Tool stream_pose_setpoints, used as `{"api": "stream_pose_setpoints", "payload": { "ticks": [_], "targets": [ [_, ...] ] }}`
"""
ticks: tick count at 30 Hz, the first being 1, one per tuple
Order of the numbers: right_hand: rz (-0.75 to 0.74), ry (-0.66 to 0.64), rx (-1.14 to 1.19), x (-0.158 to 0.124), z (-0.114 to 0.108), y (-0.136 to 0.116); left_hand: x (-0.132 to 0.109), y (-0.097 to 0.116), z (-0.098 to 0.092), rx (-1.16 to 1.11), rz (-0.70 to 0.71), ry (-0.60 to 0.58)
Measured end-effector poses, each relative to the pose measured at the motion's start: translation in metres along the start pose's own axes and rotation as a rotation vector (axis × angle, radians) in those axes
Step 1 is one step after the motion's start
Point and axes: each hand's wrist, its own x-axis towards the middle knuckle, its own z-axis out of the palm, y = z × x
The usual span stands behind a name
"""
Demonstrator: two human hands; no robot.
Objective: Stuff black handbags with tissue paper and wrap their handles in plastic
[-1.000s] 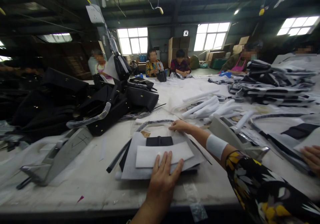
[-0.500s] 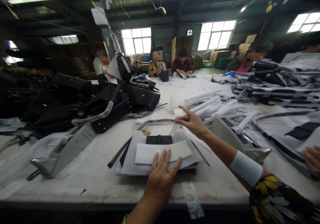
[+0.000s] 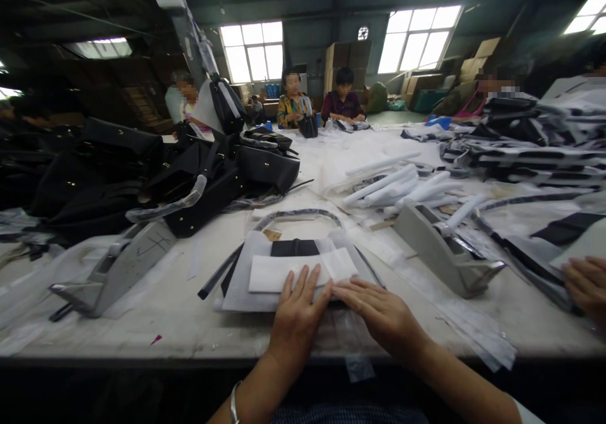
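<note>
One white foam sheet on a black handbag lies under the unclenched left hand; the right hand, fingers straight, touches the sheet's right end.

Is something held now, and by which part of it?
Nothing is clearly grasped: the left grip rests flat-fingered on the white pad, and the right grip touches its lower right edge.

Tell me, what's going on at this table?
A person has the left hand laid on a white pad; the right hand is at its near edge, fingertips by the left thumb. The pad lies on a white sheet partly covering what looks like a black bag. Grey tape dispensers stand on either side.
</note>
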Motion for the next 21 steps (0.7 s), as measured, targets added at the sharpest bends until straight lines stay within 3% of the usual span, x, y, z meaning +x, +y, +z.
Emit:
{"api": "stream_pose_setpoints", "payload": {
  "ticks": [6,10,13,17,19,21],
  "targets": [
    [-0.099,0.044,-0.042,-0.013,0.004,-0.012,0.000,0.002,-0.003,0.012,-0.024,-0.006],
    [-0.175,-0.047,0.019,-0.009,-0.007,-0.020,0.000,0.003,-0.004,0.021,-0.003,-0.015],
    [-0.157,-0.078,0.152,0.009,-0.023,-0.016,-0.001,0.004,-0.003,0.019,0.007,-0.015],
    [0.061,-0.026,0.118,0.058,-0.023,0.019,0.000,0.004,-0.004,0.062,0.036,-0.001],
    [0.147,-0.208,0.026,0.081,-0.007,0.043,0.000,0.004,-0.004,0.079,0.045,-0.003],
    [0.215,-0.477,-0.073,0.094,0.013,0.063,0.001,0.004,-0.005,0.081,0.039,-0.003]
  ]
}}
